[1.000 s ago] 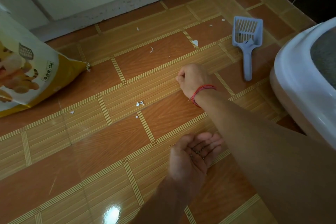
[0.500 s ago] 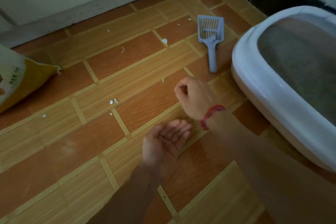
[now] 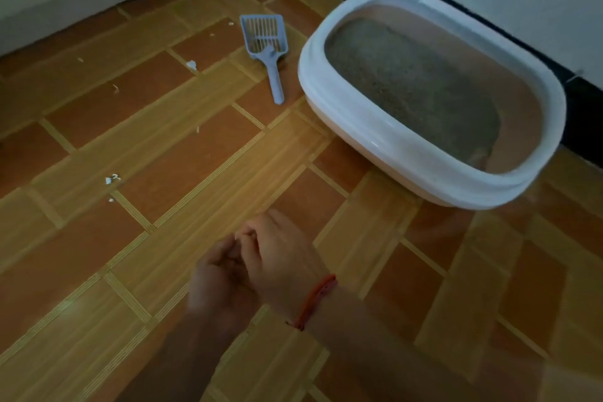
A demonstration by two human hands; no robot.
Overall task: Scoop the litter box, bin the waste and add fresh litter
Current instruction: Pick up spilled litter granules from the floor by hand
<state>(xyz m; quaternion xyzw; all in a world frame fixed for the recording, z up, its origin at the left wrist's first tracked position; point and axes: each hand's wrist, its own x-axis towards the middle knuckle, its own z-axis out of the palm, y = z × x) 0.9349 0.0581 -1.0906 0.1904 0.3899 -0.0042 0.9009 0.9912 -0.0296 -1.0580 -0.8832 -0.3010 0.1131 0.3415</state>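
Swung right since half a second ago, bringing the whole litter box (image 3: pixel 375 137) into view, ahead and right of the hands. Long axis from far-left to near-right, grey litter (image 3: pixel 411 88) inside. Scoop (image 3: pixel 269 55) flat on the floor ahead of the hands, just left of the box, handle toward them, slotted head away. Brought together since: left hand (image 3: pixel 218 281) cupped palm-up, loosely open; right hand (image 3: pixel 284 254) curled onto that palm, touching. Cannot tell whether pinching anything.

Glossy wood-grain tiles line the floor (image 3: pixel 195 157). At 1 o'clock, a smooth white plastic box (image 3: pixel 385 137) holds coarse, matt grey litter (image 3: pixel 408 85). A pale-blue plastic scoop (image 3: pixel 266 42) lies at 12, and a red cord (image 3: pixel 315 302) circles one wrist.
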